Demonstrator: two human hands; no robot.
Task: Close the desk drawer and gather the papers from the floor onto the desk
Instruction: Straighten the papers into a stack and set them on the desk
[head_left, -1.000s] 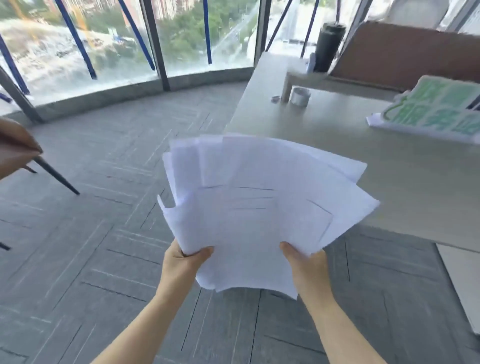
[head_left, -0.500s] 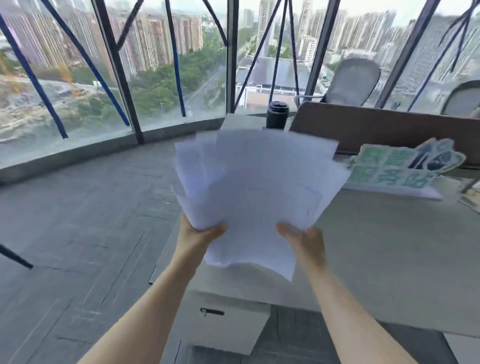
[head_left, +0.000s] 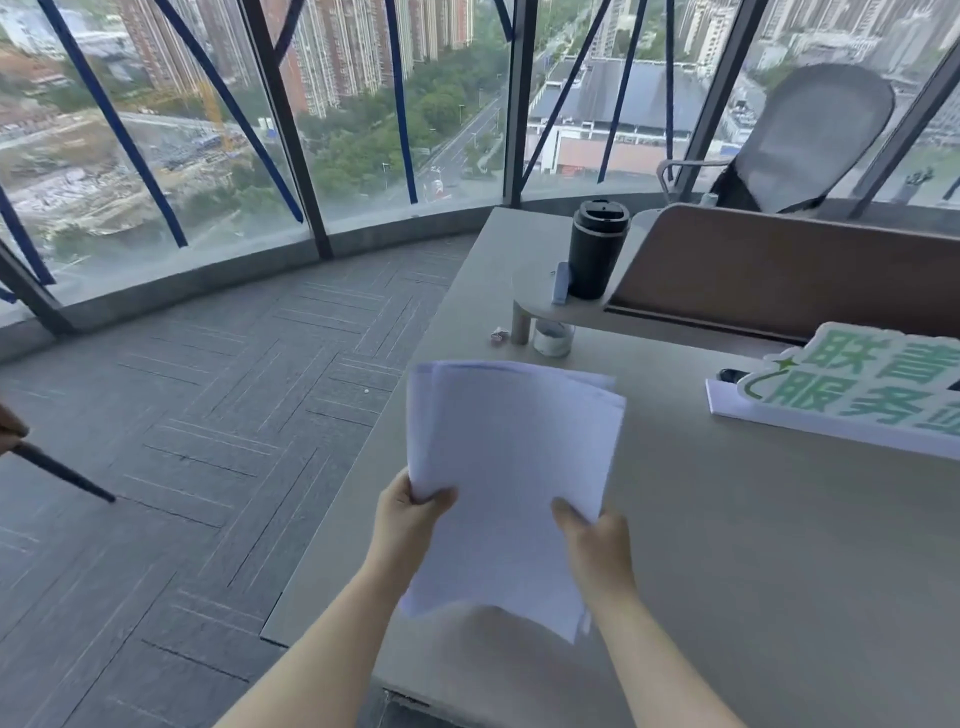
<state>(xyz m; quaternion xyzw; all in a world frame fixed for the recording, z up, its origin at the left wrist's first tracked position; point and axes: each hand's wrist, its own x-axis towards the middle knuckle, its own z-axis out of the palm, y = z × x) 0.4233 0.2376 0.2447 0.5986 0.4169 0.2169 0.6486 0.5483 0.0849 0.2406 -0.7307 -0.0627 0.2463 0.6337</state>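
A stack of white papers (head_left: 511, 467) hangs above the left part of the grey desk (head_left: 753, 545), casting a shadow on it. My left hand (head_left: 410, 519) grips the stack's left edge with the thumb on top. My right hand (head_left: 592, 540) grips its right lower edge. The sheets lie nearly squared into one pile, with a few edges offset at the top. The desk drawer is out of view. No papers show on the carpet.
A black tumbler (head_left: 597, 249) stands on a small riser shelf (head_left: 550, 306) at the desk's back, with a white cup (head_left: 553, 338) below it. A green-lettered sign (head_left: 857, 389) lies at right. A brown divider panel (head_left: 779, 270), a grey chair (head_left: 810, 140) and windows lie beyond.
The fanned papers have been pulled together into a neater stack and carried from above the floor to above the desk. My view has risen and moved closer to the desk.
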